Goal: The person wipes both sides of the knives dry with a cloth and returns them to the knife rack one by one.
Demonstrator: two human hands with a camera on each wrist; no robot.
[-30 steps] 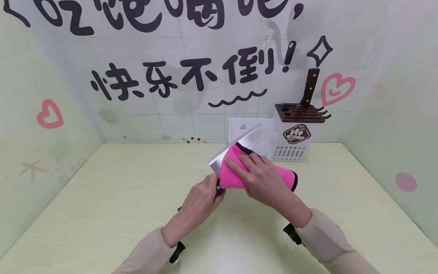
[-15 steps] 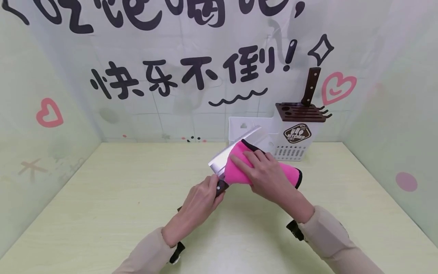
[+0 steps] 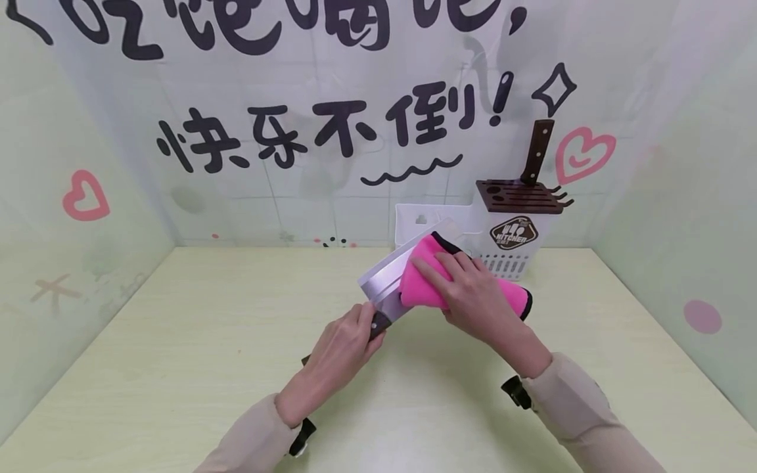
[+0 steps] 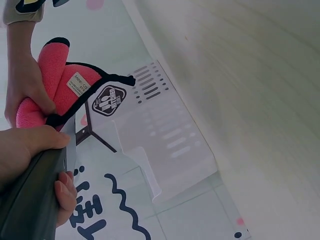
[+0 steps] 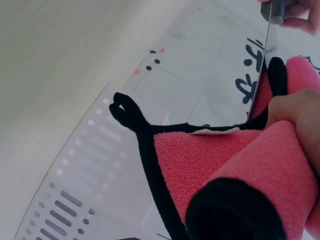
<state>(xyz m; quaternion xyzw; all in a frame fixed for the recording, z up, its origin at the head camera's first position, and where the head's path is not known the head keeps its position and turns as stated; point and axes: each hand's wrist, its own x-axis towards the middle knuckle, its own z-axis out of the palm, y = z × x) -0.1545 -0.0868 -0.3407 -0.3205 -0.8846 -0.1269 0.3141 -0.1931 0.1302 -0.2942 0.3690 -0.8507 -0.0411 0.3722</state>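
Note:
A cleaver with a dark riveted handle is held up over the table, its broad blade (image 3: 384, 279) slanting up to the right. My left hand (image 3: 343, 345) grips the handle (image 3: 380, 324). My right hand (image 3: 480, 299) grips a folded pink cloth (image 3: 424, 279) with black edging, which is laid over the blade and covers much of its far half. In the left wrist view the right thumb lies on the near side of the cloth (image 4: 67, 87), and a white label shows. The right wrist view has the blade (image 5: 260, 75) running into the cloth's folds.
Behind the cloth, a white knife holder (image 3: 514, 246) with a brown slotted top stands against the back wall. One brown-handled tool (image 3: 537, 151) sticks up from it, and small hooks jut from its right side. Pale table (image 3: 195, 348) surrounds the arms; printed walls enclose it.
My right hand and the cloth have slid up and right along the blade, baring more of it near the handle. The left hand and the cleaver have stayed nearly in place.

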